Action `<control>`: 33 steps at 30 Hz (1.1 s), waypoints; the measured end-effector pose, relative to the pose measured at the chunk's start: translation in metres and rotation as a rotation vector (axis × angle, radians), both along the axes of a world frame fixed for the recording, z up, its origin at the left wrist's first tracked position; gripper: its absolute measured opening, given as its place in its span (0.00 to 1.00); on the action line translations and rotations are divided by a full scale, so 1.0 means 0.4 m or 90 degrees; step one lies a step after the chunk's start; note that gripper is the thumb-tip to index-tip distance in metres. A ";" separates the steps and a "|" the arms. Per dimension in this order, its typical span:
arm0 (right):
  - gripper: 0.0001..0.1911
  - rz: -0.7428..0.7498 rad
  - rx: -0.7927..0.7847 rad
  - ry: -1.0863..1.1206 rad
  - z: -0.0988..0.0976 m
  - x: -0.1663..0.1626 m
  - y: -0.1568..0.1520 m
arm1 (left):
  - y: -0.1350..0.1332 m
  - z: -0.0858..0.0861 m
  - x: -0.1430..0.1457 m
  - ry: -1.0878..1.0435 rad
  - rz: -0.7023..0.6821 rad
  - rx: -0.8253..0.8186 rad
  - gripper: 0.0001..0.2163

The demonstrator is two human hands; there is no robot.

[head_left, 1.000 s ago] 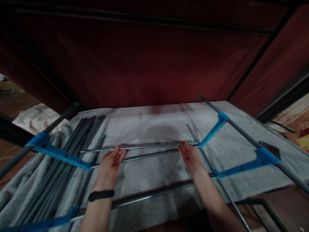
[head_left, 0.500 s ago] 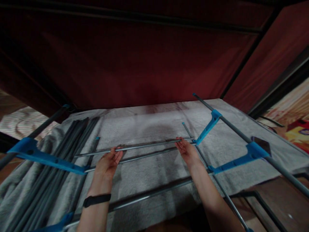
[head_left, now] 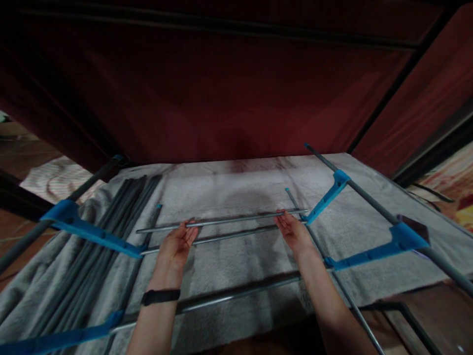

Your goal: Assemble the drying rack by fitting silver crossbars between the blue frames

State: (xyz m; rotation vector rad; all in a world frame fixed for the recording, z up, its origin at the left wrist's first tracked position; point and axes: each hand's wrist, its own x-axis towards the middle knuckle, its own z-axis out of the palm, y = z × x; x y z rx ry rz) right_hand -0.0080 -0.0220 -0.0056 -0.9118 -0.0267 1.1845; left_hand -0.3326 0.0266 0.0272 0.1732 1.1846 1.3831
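A thin grey metal tube [head_left: 236, 219] lies across both my hands, raised above the frame. My left hand [head_left: 179, 241], below a black wristband, grips it near its left end with the fingers curled underneath. Close to its right end my right hand [head_left: 290, 228] pinches it. Just under it a fixed crossbar [head_left: 236, 236] of the frame runs almost parallel. Blue plastic brackets [head_left: 327, 195] join the bars to the grey side poles [head_left: 373, 200]. Nearer to me is another crossbar [head_left: 229, 297], partly hidden by my forearms.
A bundle of several loose grey tubes [head_left: 99, 256] lies at the left on a light grey blanket [head_left: 229, 187]. A dark red fabric panel [head_left: 229, 98] rises behind. At the right, a dark flat object [head_left: 416, 228] rests beside a blue bracket.
My view has shifted slightly left, so most things appear farther right. The tube's left end has come nearer the left bracket's bar; both hands still hold it.
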 end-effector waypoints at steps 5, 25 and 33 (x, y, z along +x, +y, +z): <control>0.11 -0.006 -0.048 0.003 -0.003 0.021 0.001 | -0.012 0.012 -0.008 -0.028 0.056 0.018 0.09; 0.14 0.007 -0.072 -0.033 -0.030 0.076 0.008 | -0.046 -0.002 -0.026 -0.001 0.250 0.114 0.06; 0.12 0.019 -0.076 -0.057 -0.029 0.077 0.007 | -0.055 0.001 -0.027 0.000 0.259 0.103 0.07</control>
